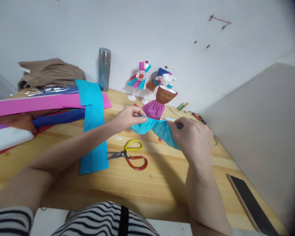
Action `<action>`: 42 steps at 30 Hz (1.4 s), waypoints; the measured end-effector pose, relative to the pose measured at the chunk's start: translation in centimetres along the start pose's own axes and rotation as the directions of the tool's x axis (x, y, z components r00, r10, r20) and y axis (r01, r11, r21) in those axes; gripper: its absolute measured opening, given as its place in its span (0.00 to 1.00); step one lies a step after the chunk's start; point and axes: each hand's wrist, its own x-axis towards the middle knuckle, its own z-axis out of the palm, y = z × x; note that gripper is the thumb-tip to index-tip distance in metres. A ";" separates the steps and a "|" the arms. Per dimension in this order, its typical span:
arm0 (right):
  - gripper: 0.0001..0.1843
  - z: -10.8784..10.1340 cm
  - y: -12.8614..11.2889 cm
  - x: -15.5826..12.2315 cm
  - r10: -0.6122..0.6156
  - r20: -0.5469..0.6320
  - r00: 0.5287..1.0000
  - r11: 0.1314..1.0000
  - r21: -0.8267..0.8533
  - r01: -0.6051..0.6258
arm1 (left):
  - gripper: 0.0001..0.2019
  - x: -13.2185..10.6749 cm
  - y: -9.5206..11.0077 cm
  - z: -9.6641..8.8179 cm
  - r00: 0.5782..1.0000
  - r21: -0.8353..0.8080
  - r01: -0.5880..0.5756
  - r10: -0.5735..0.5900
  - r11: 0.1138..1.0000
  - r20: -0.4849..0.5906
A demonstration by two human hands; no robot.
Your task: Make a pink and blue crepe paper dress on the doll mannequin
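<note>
A gathered strip of light blue crepe paper or fabric stretches between my two hands above the table. My left hand pinches its left end along the top edge. At the other end, my right hand is closed on the strip, its fingertips partly hidden. Below them lie scissors with one yellow and one red handle, blades pointing left. A long flat blue strip rests left of the scissors. Just beyond my hands is a small doll-like figure with a brown cup-shaped top and a pink gathered skirt.
Rolled pink material, blue and brown pieces and a brown cloth are piled at the left. A metal flask stands near the wall. Small decorated figures stand at the back. A phone lies at the right edge.
</note>
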 end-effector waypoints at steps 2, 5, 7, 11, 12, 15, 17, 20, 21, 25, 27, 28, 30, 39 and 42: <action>0.16 -0.3 0.1 -0.1 0.023 -0.022 0.999 1.000 0.007 -0.023 | 0.10 -0.1 0.1 0.1 1.000 0.003 0.009 -0.009 1.000 0.007; 0.16 -0.8 0.4 -0.3 0.024 -0.071 0.997 0.999 0.043 -0.021 | 0.09 -0.1 0.4 0.0 0.999 -0.062 0.012 -0.009 0.998 0.053; 0.15 -1.0 0.5 -0.4 -0.009 -0.084 0.996 0.995 0.096 0.017 | 0.08 0.1 0.5 -0.3 0.998 -0.112 -0.002 0.009 0.994 0.067; 0.14 -1.5 0.6 -0.7 -0.124 -0.048 0.991 0.972 0.196 0.131 | 0.07 0.7 0.5 -1.0 0.999 -0.089 -0.034 0.036 0.995 0.022; 0.13 -1.7 0.7 -0.8 -0.154 -0.029 0.988 0.966 0.205 0.157 | 0.07 0.7 0.5 -1.2 0.999 -0.068 -0.031 0.032 0.997 0.018; 0.15 -2.3 1.1 -1.0 -0.262 0.041 0.964 0.941 0.235 0.246 | 0.06 0.7 0.9 -1.5 1.000 -0.036 -0.010 0.011 0.999 0.015; 0.17 -2.6 1.6 -1.0 -0.326 0.074 0.942 0.917 0.266 0.296 | 0.06 0.6 1.2 -1.6 1.000 -0.031 0.000 0.001 1.000 0.016; 0.21 -2.9 2.1 -0.9 -0.360 0.104 0.927 0.895 0.318 0.312 | 0.08 0.5 1.8 -1.9 1.000 -0.030 0.007 -0.006 1.000 0.031; 0.21 -3.0 2.3 -0.8 -0.363 0.118 0.924 0.888 0.344 0.305 | 0.09 0.5 2.0 -2.0 0.999 -0.027 0.008 -0.007 1.000 0.040; 0.19 -3.3 2.6 -0.7 -0.382 0.161 0.910 0.844 0.462 0.272 | 0.09 0.3 3.3 -2.8 0.993 0.008 0.004 -0.005 1.000 0.120; 0.17 -3.4 2.7 -0.7 -0.385 0.165 0.908 0.821 0.510 0.256 | 0.09 0.2 4.1 -3.2 0.985 0.050 0.001 -0.010 0.999 0.174; 0.16 -3.4 2.7 -0.7 -0.383 0.172 0.908 0.814 0.528 0.243 | 0.09 0.1 4.4 -3.4 0.981 0.076 0.000 -0.015 0.997 0.192; 0.14 -3.5 2.7 -0.8 -0.373 0.205 0.905 0.804 0.558 0.205 | 0.09 -0.1 4.8 -3.8 0.975 0.124 0.002 -0.029 0.992 0.218; 0.12 -3.5 2.4 -0.8 -0.329 0.221 0.918 0.881 0.421 0.214 | 0.04 -0.1 5.2 -3.9 0.972 0.133 0.034 -0.064 0.990 0.224; 0.13 -3.4 2.6 -0.5 -0.389 0.243 0.889 0.864 0.430 0.261 | 0.04 -0.1 5.1 -4.0 0.969 0.111 0.039 -0.065 0.993 0.237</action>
